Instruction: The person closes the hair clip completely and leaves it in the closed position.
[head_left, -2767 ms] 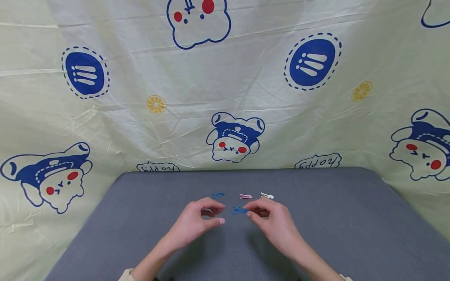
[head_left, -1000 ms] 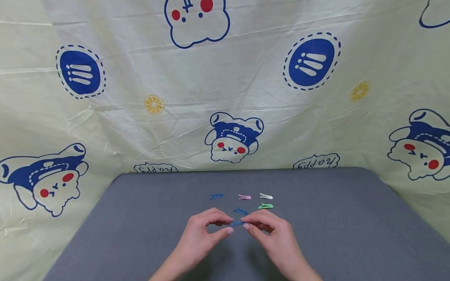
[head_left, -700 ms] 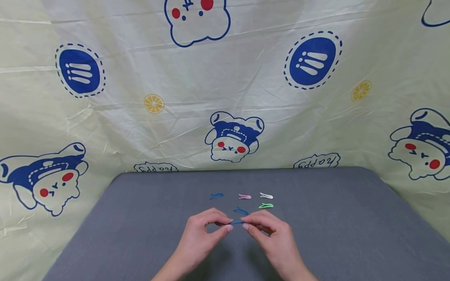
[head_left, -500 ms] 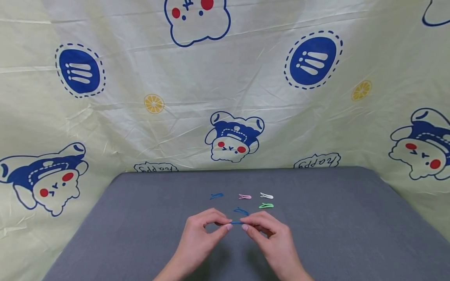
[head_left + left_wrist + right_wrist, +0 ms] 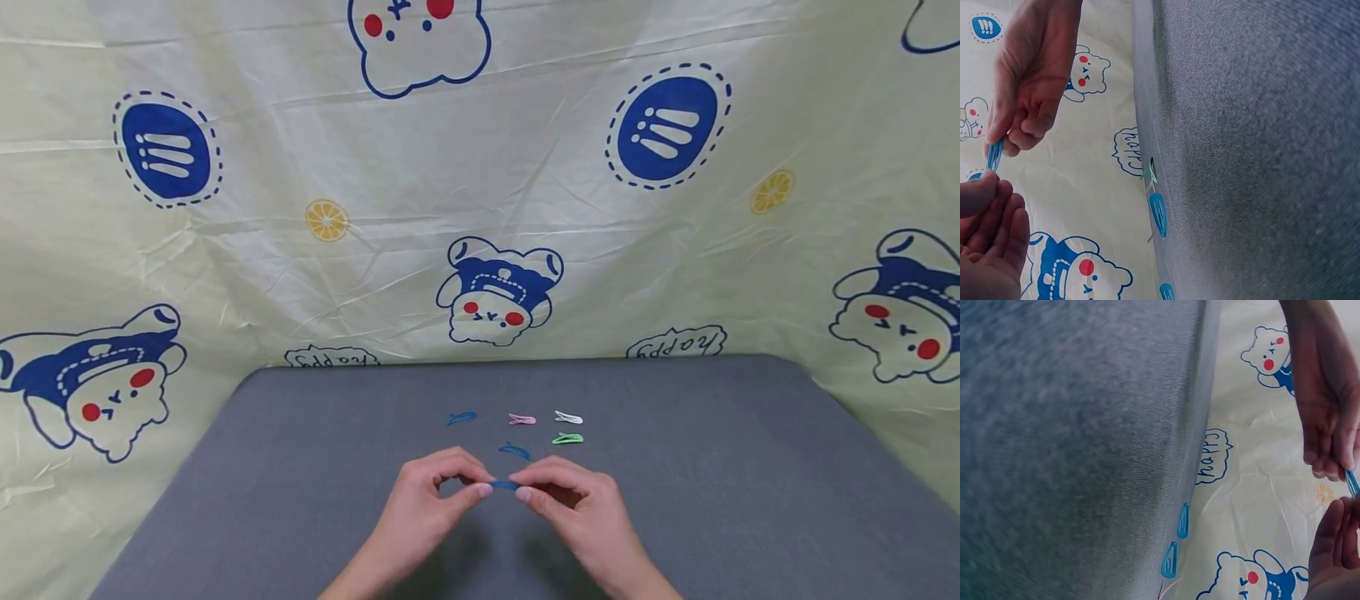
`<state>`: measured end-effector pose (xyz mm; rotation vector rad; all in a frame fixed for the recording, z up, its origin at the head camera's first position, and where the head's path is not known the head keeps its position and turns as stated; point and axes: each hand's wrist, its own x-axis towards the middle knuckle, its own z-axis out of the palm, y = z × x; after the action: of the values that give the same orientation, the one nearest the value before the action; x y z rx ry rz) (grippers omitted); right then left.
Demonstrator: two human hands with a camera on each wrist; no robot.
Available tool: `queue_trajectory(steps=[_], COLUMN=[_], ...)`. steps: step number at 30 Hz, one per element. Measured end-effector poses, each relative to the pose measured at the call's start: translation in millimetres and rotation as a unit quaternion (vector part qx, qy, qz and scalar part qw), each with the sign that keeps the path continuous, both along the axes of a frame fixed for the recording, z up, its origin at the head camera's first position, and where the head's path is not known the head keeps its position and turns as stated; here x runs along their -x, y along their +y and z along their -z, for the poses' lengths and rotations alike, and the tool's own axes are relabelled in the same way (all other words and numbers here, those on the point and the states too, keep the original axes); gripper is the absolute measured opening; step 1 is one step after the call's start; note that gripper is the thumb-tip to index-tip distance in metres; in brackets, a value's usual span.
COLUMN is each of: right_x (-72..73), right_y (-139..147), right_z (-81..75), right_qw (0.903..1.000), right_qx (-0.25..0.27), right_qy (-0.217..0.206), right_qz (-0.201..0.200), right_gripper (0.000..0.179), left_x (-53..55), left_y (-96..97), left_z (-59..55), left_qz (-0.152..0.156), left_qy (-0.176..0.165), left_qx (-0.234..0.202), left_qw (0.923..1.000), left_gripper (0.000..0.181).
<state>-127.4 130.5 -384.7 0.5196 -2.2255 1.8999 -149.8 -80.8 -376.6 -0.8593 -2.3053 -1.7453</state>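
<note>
Between the fingertips of both hands, a blue snap hair clip (image 5: 505, 485) is held level above the table, its arms lying together. My left hand (image 5: 435, 500) pinches one end between thumb and fingers. At the other end, my right hand (image 5: 573, 500) pinches it the same way. The left wrist view shows the held hair clip (image 5: 995, 156) from the side, both hands meeting at its ends. Just beyond the hands lies another blue hair clip (image 5: 514, 451). Farther back are a third blue clip (image 5: 462, 417), a pink clip (image 5: 522, 420), a white clip (image 5: 568, 417) and a green clip (image 5: 567, 438).
A dark grey cloth covers the table (image 5: 300, 467). Behind it hangs a pale curtain (image 5: 405, 292) printed with cartoon bears, and the table's far edge runs along its foot.
My left hand, apart and empty at first, has come to the right and taken the clip's free end. The held clip's spread arms have come together. Both hands moved nearer, uncovering the green clip.
</note>
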Motion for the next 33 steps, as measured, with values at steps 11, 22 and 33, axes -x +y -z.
queue_trajectory(steps=[11,22,33], right_x=[4.4,5.7,7.5], right_y=[5.7,10.6,4.6], right_z=[1.7,4.5,-0.7], right_qw=[0.9988,0.9959,0.9892], right_qx=[-0.023,-0.038,0.028], right_qy=[-0.001,-0.007,-0.127], right_qz=[-0.042,-0.082,-0.069], right_gripper=[0.012,0.010,0.026], left_x=[7.0,8.5,7.8], left_y=[-3.5,-2.9,-4.0], left_z=[3.8,10.6,6.4], left_qz=[0.049,0.088,0.034], left_qy=[-0.034,-0.031,-0.008], left_qx=[-0.009,-0.022,0.023], left_qw=[0.9982,0.9954,0.9991], left_gripper=[0.003,0.003,0.004])
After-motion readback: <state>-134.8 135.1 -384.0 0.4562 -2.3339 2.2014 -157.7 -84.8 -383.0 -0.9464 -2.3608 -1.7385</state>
